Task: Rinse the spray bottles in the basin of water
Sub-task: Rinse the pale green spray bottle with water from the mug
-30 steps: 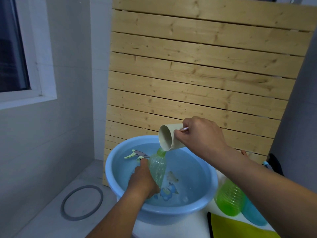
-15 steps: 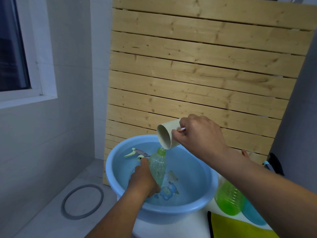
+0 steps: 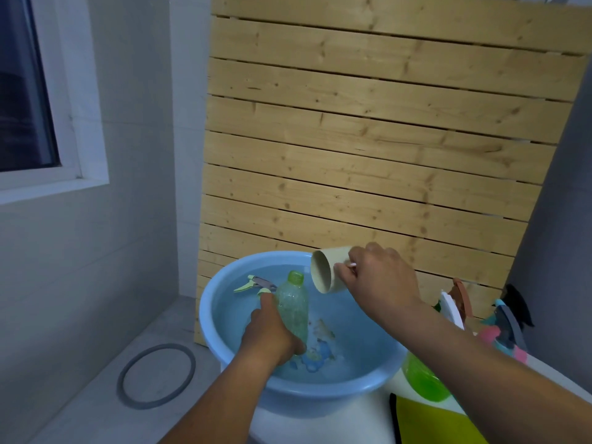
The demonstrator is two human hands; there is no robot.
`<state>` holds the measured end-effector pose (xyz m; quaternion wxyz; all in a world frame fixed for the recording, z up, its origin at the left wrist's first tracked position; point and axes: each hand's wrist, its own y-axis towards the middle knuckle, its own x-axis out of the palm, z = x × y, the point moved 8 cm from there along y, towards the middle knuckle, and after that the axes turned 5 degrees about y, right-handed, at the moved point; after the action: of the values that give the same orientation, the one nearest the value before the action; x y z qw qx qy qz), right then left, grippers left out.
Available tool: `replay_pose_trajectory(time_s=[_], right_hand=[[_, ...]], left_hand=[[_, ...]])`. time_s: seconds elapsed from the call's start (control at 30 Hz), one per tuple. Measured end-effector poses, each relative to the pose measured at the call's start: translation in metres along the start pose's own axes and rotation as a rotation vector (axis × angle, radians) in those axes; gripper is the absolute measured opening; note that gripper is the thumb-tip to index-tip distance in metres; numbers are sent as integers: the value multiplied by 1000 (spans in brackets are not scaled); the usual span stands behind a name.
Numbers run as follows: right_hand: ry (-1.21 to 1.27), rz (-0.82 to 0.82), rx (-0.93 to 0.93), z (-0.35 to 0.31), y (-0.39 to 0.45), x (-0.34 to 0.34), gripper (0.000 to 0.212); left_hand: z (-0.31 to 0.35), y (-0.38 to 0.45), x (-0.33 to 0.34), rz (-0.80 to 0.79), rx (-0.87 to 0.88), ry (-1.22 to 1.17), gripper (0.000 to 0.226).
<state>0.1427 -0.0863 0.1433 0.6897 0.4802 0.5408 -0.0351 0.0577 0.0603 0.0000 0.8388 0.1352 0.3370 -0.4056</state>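
Left hand [image 3: 269, 334]: gripping the lower body of the clear green bottle [image 3: 292, 307], fingers curled round it, holding it upright in the basin.
Right hand [image 3: 378, 280]: holding a beige cup [image 3: 326, 270] tipped sideways, mouth facing the bottle's neck.
Basin [image 3: 224, 325]: light blue, holding water, sitting on the white counter [image 3: 320, 427].
Spray head [image 3: 254, 283]: lying in the water behind the bottle.
Second green bottle [image 3: 423, 379]: lying just right of the basin.

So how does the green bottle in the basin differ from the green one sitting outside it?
The pale green bottle stands upright in the blue basin, gripped by the left hand; the bright green bottle rests outside the basin, untouched. The pale one's neck shows, with no sprayer on it; the bright one's top is hidden behind the right arm. Both are translucent green plastic.
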Motion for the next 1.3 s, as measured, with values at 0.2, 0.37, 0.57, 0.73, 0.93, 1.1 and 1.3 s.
replay_pose_trajectory(time_s=[0.2, 0.37, 0.57, 0.73, 0.93, 1.1, 1.3], right_hand=[[24, -169, 140, 18, -26, 49, 34], [-38, -229, 130, 16, -38, 71, 33], [-124, -282, 49, 9, -46, 83, 35], [-71, -377, 88, 11, -49, 95, 33], [347, -500, 487, 45, -47, 109, 33], [735, -501, 725, 56, -41, 107, 31], [861, -363, 792, 51, -34, 85, 33]], left_hand=[[-2, 1, 2, -10, -32, -39, 94], [-3, 3, 3, -9, -38, -97, 88], [-5, 6, 3, 14, -40, -152, 85], [-6, 6, 0, 28, -41, -69, 88], [-6, 6, 0, 22, -59, -9, 86], [-7, 7, 1, 5, -72, 21, 82], [-6, 7, 3, -9, -53, 40, 88]])
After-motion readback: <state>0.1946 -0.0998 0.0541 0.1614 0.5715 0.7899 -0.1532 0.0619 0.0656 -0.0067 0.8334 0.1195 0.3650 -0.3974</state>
